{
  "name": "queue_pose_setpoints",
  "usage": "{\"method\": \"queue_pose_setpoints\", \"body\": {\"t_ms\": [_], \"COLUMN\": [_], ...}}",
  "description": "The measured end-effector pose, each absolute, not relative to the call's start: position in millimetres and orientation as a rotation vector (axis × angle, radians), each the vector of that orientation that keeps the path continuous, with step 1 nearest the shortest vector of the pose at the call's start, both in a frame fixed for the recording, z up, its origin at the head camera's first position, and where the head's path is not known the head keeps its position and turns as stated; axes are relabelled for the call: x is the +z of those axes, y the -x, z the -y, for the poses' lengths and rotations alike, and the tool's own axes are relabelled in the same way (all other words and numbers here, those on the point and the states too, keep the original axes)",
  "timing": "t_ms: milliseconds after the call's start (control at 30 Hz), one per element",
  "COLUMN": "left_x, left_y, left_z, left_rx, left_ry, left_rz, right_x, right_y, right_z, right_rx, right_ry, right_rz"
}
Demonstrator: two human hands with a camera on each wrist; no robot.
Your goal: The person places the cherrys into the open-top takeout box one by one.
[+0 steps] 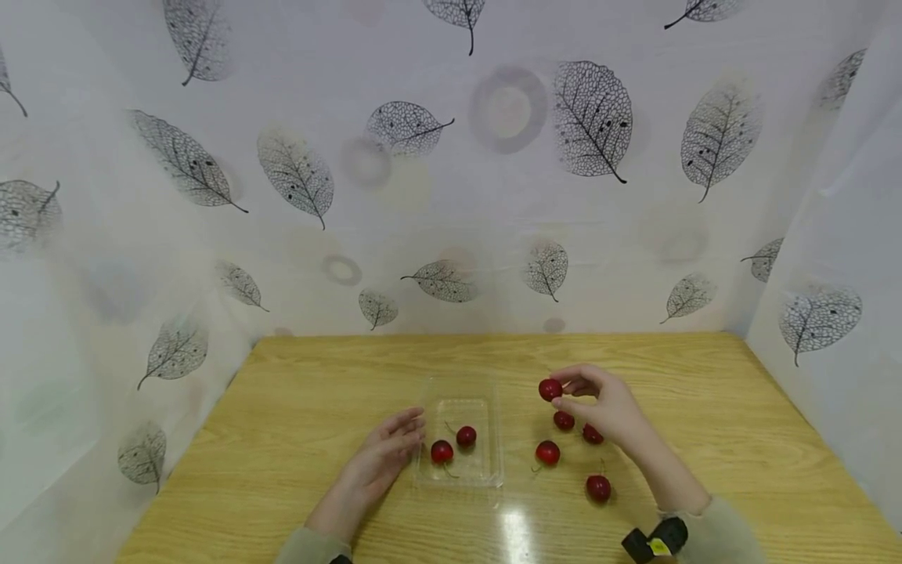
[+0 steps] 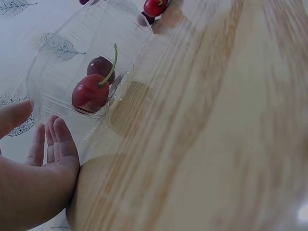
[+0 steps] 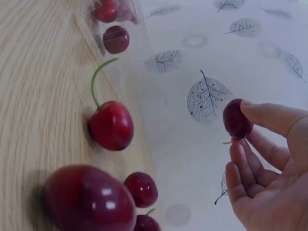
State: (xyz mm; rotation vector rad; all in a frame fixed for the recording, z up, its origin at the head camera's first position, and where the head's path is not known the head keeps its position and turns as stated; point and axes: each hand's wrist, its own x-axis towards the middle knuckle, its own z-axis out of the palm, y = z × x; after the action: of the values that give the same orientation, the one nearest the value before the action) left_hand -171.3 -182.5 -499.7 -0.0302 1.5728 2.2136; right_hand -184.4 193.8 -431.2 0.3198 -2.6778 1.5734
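Note:
My right hand (image 1: 602, 403) pinches a dark red cherry (image 1: 550, 389) between thumb and fingertips, raised over the table. In the right wrist view that cherry (image 3: 237, 119) shows a bit of green stem below it. My left hand (image 1: 384, 454) rests at the left side of a clear plastic box (image 1: 493, 470), fingers loosely extended beside its wall; whether they touch it I cannot tell. Inside the box lie two cherries, one bright red (image 1: 441, 452) and one darker (image 1: 466, 437). The left wrist view shows the left hand (image 2: 48, 163) near the box wall (image 2: 41, 91), holding nothing.
Several loose cherries lie right of the box: one near it (image 1: 547, 453), one toward the front (image 1: 598, 488), and others under the right hand (image 1: 564, 421). The wooden table (image 1: 317, 376) meets a leaf-printed sheet (image 1: 486, 219) at the back and sides.

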Motion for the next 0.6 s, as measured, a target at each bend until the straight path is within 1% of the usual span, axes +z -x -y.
{"method": "queue_pose_setpoints", "body": {"t_ms": [367,600], "left_x": [-499,-498], "left_y": [170,170], "left_z": [181,181], "left_rx": [2.219,2.224], "left_ry": [0.032,0.038], "left_rz": [-1.572,-1.572], "right_x": [-431,-433], "right_y": [181,177], "right_z": [-175,-162], "right_rx": [1.600,1.622], "right_ry": [-0.402,-0.504], "right_rz": [2.638,2.602]}}
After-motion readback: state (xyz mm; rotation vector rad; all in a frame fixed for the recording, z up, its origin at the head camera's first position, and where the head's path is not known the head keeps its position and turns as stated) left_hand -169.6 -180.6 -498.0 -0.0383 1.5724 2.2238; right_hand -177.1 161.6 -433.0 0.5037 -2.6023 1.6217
